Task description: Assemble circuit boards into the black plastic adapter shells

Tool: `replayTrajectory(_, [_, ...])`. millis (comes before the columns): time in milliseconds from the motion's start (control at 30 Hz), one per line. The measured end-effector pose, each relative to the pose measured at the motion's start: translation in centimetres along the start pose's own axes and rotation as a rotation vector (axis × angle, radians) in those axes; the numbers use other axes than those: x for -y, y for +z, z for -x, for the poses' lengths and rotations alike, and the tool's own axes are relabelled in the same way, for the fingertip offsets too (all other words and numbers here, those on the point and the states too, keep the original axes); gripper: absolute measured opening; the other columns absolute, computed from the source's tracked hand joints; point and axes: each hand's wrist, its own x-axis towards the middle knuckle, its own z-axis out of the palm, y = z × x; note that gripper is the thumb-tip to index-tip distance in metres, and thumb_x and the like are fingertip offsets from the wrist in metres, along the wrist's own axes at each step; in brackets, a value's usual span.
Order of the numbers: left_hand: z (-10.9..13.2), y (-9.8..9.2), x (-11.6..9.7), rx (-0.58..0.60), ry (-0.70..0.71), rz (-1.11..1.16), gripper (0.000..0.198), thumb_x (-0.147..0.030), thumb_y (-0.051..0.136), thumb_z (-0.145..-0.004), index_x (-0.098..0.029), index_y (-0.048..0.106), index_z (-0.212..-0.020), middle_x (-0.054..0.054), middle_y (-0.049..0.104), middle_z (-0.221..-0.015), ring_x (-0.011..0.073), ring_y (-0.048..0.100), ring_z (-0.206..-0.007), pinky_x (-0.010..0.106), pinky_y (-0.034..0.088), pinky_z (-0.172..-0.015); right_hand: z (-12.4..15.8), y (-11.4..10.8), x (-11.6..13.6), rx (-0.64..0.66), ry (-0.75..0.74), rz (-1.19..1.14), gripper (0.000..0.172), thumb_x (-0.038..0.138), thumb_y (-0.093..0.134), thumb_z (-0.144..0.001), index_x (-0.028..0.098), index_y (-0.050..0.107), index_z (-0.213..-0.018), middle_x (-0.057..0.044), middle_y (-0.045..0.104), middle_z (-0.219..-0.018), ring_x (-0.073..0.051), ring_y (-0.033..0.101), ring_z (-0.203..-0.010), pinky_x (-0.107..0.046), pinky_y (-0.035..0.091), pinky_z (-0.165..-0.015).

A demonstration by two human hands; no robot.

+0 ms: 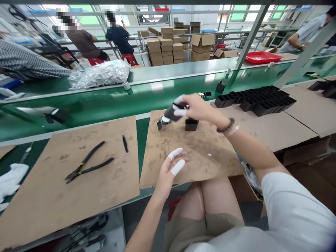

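My right hand (190, 106), with white finger covers, grips a black plastic case (172, 113) above the far part of the cardboard sheet. Below and right of it, another black case (191, 125) stands on the cardboard. To the left lies a small green circuit board (166, 120) with a black piece (159, 125) beside it; the held case partly hides the board. My left hand (172, 168) hovers over the near left of the same sheet (204, 164). Its thumb and index finger, in white covers, are apart with nothing between them.
On the left cardboard (105, 182) lie black-handled cutting pliers (89, 161) and a black pen-like tool (125, 144). Rows of black cases (259, 99) stand at right. Behind runs a green conveyor (105, 101) carrying a black case (220, 86). Several people work beyond.
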Motion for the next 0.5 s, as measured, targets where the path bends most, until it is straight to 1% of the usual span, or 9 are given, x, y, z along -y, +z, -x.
replayTrajectory(33, [-0.4,-0.2,0.4,-0.052,0.024,-0.09,0.06,-0.049,0.086,-0.073,-0.019,0.067,-0.122,0.013,0.075,-0.121,0.0288,0.074,-0.111,0.047,0.056,-0.109,-3.0,-0.1,-1.5,0.0,0.08,0.113,0.028,0.027,0.068,-0.094,0.011,0.072,-0.116,-0.012,0.077,-0.118,-0.025,0.069,-0.108,-0.034,0.051,-0.094])
replayTrajectory(67, [-0.7,-0.2,0.7,-0.095,0.037,-0.161,0.058,-0.047,0.086,-0.072,-0.019,0.068,-0.12,0.013,0.076,-0.117,0.0283,0.074,-0.108,0.046,0.057,-0.106,-5.8,0.0,-2.9,0.038,0.196,0.22,0.028,0.025,0.065,-0.095,0.01,0.071,-0.119,-0.014,0.074,-0.124,-0.026,0.067,-0.115,-0.035,0.05,-0.099])
replayTrajectory(100, [-0.9,-0.2,0.9,-0.117,0.038,-0.212,0.056,-0.046,0.085,-0.071,-0.019,0.069,-0.118,0.013,0.076,-0.114,0.028,0.074,-0.106,0.046,0.058,-0.103,-8.3,0.4,-4.1,0.055,0.251,0.253,0.029,0.024,0.065,-0.096,0.007,0.07,-0.119,-0.018,0.072,-0.128,-0.028,0.065,-0.12,-0.038,0.049,-0.102])
replayTrajectory(133, [-1.0,-0.2,1.0,-0.116,0.029,-0.25,0.054,-0.046,0.083,-0.073,-0.02,0.069,-0.117,0.012,0.076,-0.113,0.028,0.074,-0.106,0.046,0.059,-0.102,-10.3,1.1,-5.2,0.075,0.291,0.269,0.029,0.026,0.066,-0.097,0.007,0.07,-0.119,-0.018,0.07,-0.129,-0.028,0.065,-0.121,-0.04,0.05,-0.104])
replayTrajectory(200, [-1.0,-0.4,0.5,-0.057,-0.014,-0.313,0.049,-0.047,0.079,-0.077,-0.021,0.071,-0.118,0.013,0.076,-0.116,0.0284,0.073,-0.109,0.046,0.059,-0.104,-13.2,2.7,-7.0,0.119,0.368,0.28,0.035,0.033,0.068,-0.098,0.01,0.067,-0.124,-0.016,0.068,-0.131,-0.027,0.066,-0.119,-0.045,0.055,-0.102])
replayTrajectory(267, [-0.7,-1.1,-0.8,0.009,-0.054,-0.397,0.044,-0.047,0.076,-0.081,-0.023,0.072,-0.118,0.012,0.075,-0.12,0.0293,0.072,-0.115,0.047,0.056,-0.108,-14.7,4.1,-8.5,0.154,0.445,0.286,0.04,0.039,0.069,-0.098,0.014,0.064,-0.128,-0.013,0.066,-0.131,-0.025,0.068,-0.115,-0.047,0.059,-0.098])
replayTrajectory(333, [-0.4,-2.1,-2.5,0.033,-0.041,-0.514,0.039,-0.046,0.073,-0.085,-0.026,0.073,-0.118,0.011,0.074,-0.126,0.0297,0.07,-0.12,0.049,0.054,-0.112,-15.2,4.5,-10.0,0.163,0.526,0.304,0.042,0.04,0.068,-0.098,0.014,0.063,-0.131,-0.013,0.065,-0.133,-0.025,0.067,-0.116,-0.047,0.059,-0.098])
replayTrajectory(433, [-0.9,-3.4,-4.7,0.016,0.061,-0.691,0.034,-0.046,0.069,-0.089,-0.029,0.074,-0.118,0.009,0.074,-0.126,0.03,0.069,-0.119,0.05,0.052,-0.112,-15.0,3.8,-12.4,0.164,0.647,0.346,0.044,0.04,0.068,-0.098,0.014,0.062,-0.133,-0.014,0.064,-0.136,-0.027,0.066,-0.119,-0.048,0.058,-0.1])
replayTrajectory(500, [-2.1,-3.5,-5.5,0.022,0.13,-0.776,0.034,-0.044,0.068,-0.091,-0.029,0.071,-0.121,0.008,0.073,-0.127,0.0298,0.068,-0.119,0.051,0.052,-0.111,-14.2,3.4,-13.6,0.184,0.682,0.359,0.044,0.039,0.069,-0.098,0.014,0.062,-0.133,-0.014,0.064,-0.136,-0.027,0.066,-0.119,-0.049,0.058,-0.1])
